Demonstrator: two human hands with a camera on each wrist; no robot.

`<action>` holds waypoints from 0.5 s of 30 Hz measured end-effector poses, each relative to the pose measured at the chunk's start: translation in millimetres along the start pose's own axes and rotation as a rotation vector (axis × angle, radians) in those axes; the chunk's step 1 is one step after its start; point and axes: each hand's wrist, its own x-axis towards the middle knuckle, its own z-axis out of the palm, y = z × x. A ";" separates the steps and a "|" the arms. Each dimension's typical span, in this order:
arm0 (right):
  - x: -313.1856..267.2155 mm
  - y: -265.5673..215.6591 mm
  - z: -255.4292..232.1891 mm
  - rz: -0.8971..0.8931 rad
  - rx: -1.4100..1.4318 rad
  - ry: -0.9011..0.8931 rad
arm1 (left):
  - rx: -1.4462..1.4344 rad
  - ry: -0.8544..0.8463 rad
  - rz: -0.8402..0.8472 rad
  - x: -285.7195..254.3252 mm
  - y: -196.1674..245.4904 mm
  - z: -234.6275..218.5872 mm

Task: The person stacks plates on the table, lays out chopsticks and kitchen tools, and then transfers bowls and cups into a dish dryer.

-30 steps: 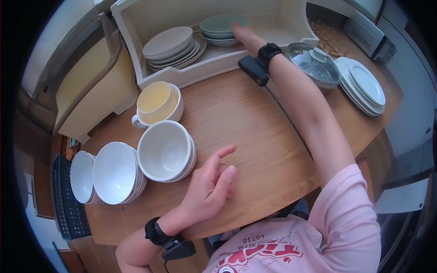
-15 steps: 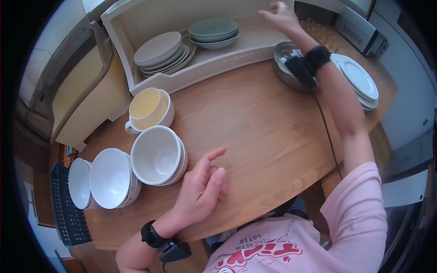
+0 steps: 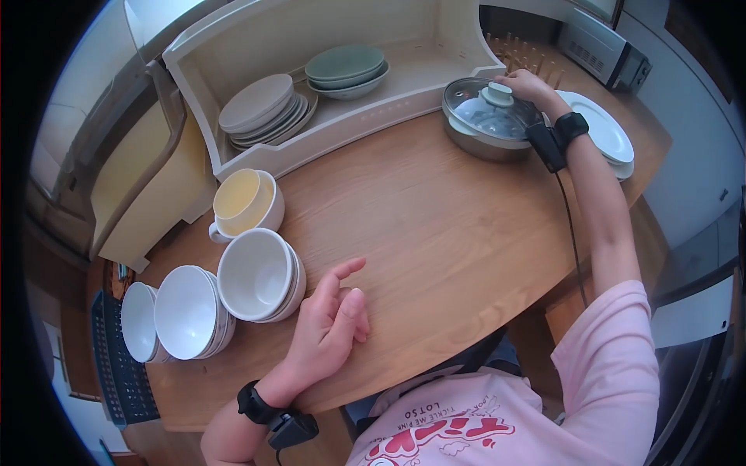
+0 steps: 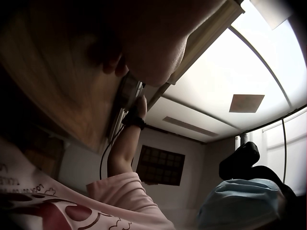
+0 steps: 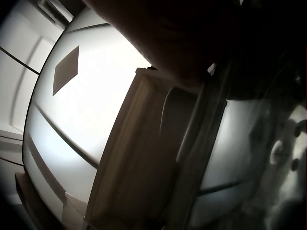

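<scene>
My right hand (image 3: 531, 88) is at the far right rim of a lidded pot (image 3: 497, 149), fingers curled over the place opposite the near side handle. Its glass lid (image 3: 474, 109) has a pale green knob. In the right wrist view that hand is a dark shape above the glass. My left hand (image 3: 322, 334) rests at the near side of the wooden table, index finger extended, the others loosely curled, holding nothing. Right beside it lies a tipped stack of white bowls (image 3: 252, 276), its openings turned towards me.
Two more stacks of white bowls (image 3: 185, 312) lie further left. Behind stands a white mug (image 3: 273, 213) with a yellow cup (image 3: 235, 194) inside. A cream rack (image 3: 311, 147) holds stacked plates (image 3: 260, 101) and green bowls (image 3: 346, 62). White plates (image 3: 602, 128) lie right of the pot.
My right hand has left the green bowls in the rack, swung right through the air, and come down at the pot's far rim. My left hand keeps its loose pose. The head view has shifted.
</scene>
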 end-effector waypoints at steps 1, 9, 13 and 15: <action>-5.2 -3.1 -2.2 0.000 0.002 0.001 | 0.002 0.000 0.001 0.1 -0.2 0.2; -46.8 -25.0 -6.1 -0.094 0.275 -0.301 | 0.000 0.006 -0.001 -0.2 0.3 0.1; -59.2 -24.8 -9.5 -0.116 0.356 -0.508 | -0.006 0.011 -0.030 0.3 5.0 -1.1; -71.5 -30.3 -12.0 -0.131 0.355 -0.570 | 0.016 0.011 0.018 0.2 0.5 0.6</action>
